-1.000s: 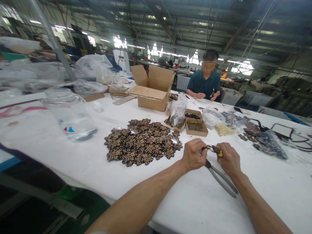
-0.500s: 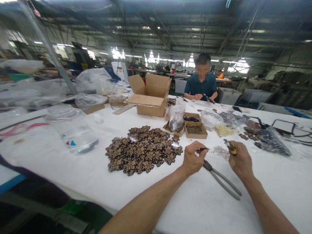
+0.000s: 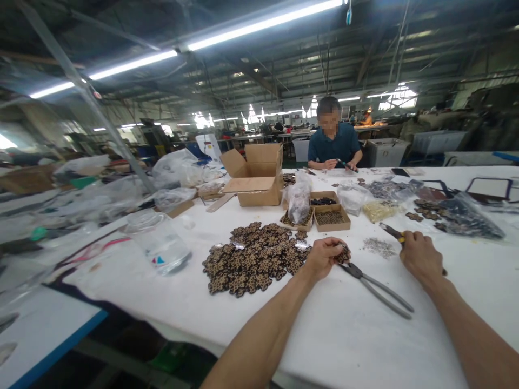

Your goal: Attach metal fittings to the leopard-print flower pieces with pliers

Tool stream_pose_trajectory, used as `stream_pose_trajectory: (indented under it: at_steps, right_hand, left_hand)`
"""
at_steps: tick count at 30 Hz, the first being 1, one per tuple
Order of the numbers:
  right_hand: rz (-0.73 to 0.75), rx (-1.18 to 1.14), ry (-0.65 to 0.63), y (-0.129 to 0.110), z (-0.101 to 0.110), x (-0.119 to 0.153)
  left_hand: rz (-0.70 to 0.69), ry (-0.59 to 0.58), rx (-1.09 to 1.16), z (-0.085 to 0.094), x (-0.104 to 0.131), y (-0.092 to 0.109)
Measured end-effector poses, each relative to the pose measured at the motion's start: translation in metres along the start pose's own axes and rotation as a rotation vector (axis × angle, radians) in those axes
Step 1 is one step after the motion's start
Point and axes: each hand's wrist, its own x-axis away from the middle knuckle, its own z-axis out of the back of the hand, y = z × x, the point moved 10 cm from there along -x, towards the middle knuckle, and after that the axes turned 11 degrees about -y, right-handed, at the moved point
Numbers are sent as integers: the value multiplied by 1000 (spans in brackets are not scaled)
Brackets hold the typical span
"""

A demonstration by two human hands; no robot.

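My left hand (image 3: pixel 323 257) pinches a leopard-print, flower-shaped patch (image 3: pixel 343 253), its patterned face partly showing past the fingers. In my right hand (image 3: pixel 422 256) are small pliers (image 3: pixel 392 233) with yellow-and-black handles, jaws pointing to the far left, apart from the patch. Grey-handled pliers (image 3: pixel 383 292) lie on the white table (image 3: pixel 340 346) between my forearms, their head just below the held patch. A scatter of tiny silvery metal pieces (image 3: pixel 379 247) lies between my hands. Left of my left hand spreads a heap of matching patches (image 3: pixel 255 259).
Beyond my hands stand an open carton (image 3: pixel 259 192), a small box of tiny brassy pieces (image 3: pixel 333 218) and a plastic bag (image 3: pixel 299 202). A clear jar (image 3: pixel 158 243) is at the left. Across the table a person (image 3: pixel 334 140) handles a tool.
The patch in my left hand has turned from edge-on to show its patterned face. My right hand has drawn away to the right with the pliers. The whole view has shifted.
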Motion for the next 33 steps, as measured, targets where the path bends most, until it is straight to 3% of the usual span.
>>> stream_pose_trajectory:
  at_steps: [5,8,13,16,19,23,27,30,33]
  right_hand:
    - [-99,-13,-133,37,-15,0]
    - [-167,-66,-246,64,-30,-4]
    - [-264,-152,-341,94,-44,-11]
    - [-341,-184,-379,110,-49,-14]
    - [-386,-239,-442,124,-52,-15]
    - [-404,-243,-455,136,-40,-14]
    - [-408,-159,-389,129,-14,-12]
    - [-311,-99,-278,98,8,-18]
    - [-20,-241,-325,42,2,-26]
  left_hand:
    - [49,329,-540,26,12,38]
    - [85,513,-763,53,33,80]
    - [111,788,-1083,93,91,159]
    - [184,967,-1506,91,112,182]
    - [219,879,-1740,74,92,156]
    - [163,612,-1673,44,39,89]
    - [26,537,-1632,15,4,47]
    - [-121,507,-1628,2,-5,30]
    - [-208,414,-1602,-2,-9,15]
